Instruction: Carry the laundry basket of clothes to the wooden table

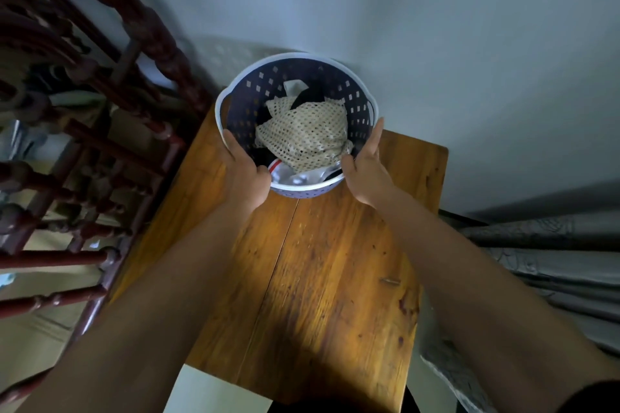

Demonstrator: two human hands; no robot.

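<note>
A round blue laundry basket [268, 84] with a pale rim and square holes is at the far end of the wooden table [322, 278], close to the wall. Whether its base rests on the tabletop I cannot tell. Inside lie a beige crocheted garment [305, 136], some dark cloth and white clothes with a red stripe. My left hand [246, 174] grips the near-left rim, thumb inside. My right hand [365, 171] holds the near-right rim, fingers stretched up along the outer side.
A dark red turned-wood frame [100, 131] with spindles stands along the table's left side. A pale wall [436, 43] rises behind the table. Grey patterned fabric [553, 261] hangs to the right. A small nail-like piece [389, 282] lies on the tabletop.
</note>
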